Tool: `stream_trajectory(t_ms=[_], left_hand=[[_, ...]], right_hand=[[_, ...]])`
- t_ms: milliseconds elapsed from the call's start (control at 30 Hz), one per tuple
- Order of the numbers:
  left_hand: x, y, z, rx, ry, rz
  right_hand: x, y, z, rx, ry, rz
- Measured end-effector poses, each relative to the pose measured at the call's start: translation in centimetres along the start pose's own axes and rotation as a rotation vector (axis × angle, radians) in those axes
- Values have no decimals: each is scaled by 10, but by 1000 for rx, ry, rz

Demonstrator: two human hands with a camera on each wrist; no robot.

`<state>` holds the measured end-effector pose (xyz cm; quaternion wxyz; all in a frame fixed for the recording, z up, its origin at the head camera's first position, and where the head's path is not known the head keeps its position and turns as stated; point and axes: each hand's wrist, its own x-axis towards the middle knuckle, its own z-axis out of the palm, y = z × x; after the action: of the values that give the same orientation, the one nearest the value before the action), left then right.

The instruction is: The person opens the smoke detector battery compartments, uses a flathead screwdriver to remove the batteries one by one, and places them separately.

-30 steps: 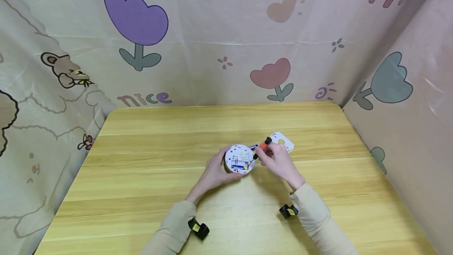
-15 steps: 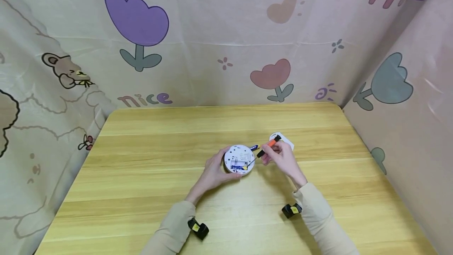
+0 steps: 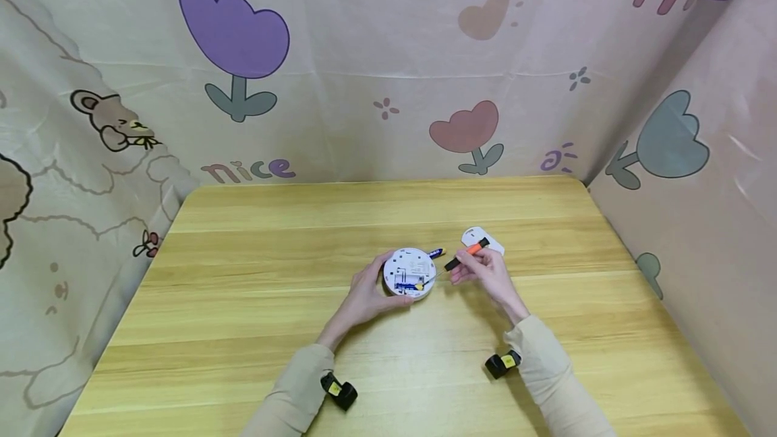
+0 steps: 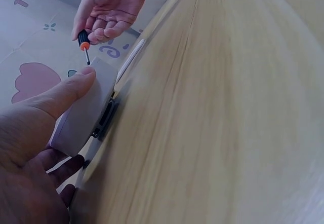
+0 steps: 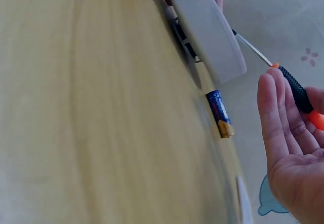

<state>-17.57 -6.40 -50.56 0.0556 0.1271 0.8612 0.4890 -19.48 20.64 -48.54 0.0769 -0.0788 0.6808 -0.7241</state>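
Note:
A round white device (image 3: 403, 265), something like a smoke alarm, faces up on the table with its battery slot showing. My left hand (image 3: 365, 292) grips it by the side, thumb along the near rim. In the slot lies a blue and yellow battery (image 3: 407, 286). My right hand (image 3: 490, 276) pinches a screwdriver (image 3: 475, 248) with an orange and black handle, its shaft slanting down to the slot's right end. From the right wrist view, the screwdriver (image 5: 296, 89) sits between thumb and fingers, its tip hidden behind the device's rim (image 5: 210, 36).
Just behind the device a second battery (image 3: 436, 253) lies loose on the wooden table (image 3: 273, 255). A white plate with holes (image 3: 475, 235) rests beyond the right hand and is partly covered by it. A patterned cloth (image 3: 340, 86) hangs along the back and sides.
My right hand has shifted right, and the screwdriver handle has tipped lower toward the right, its tip staying near the slot. The left hand and the device have hardly moved.

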Motion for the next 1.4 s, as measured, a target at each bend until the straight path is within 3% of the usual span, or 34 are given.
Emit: stream_trajectory(t_ms=[433, 867, 1400], left_hand=[[-1, -1, -2, -17, -6, -17], [0, -3, -4, -28, -13, -2], [-1, 2, -1, -51, -2, -55]], right_hand=[[-3, 14, -7, 251, -81, 85], [-3, 19, -13, 363, -166, 115], [-6, 11, -21, 388, -132, 92]])
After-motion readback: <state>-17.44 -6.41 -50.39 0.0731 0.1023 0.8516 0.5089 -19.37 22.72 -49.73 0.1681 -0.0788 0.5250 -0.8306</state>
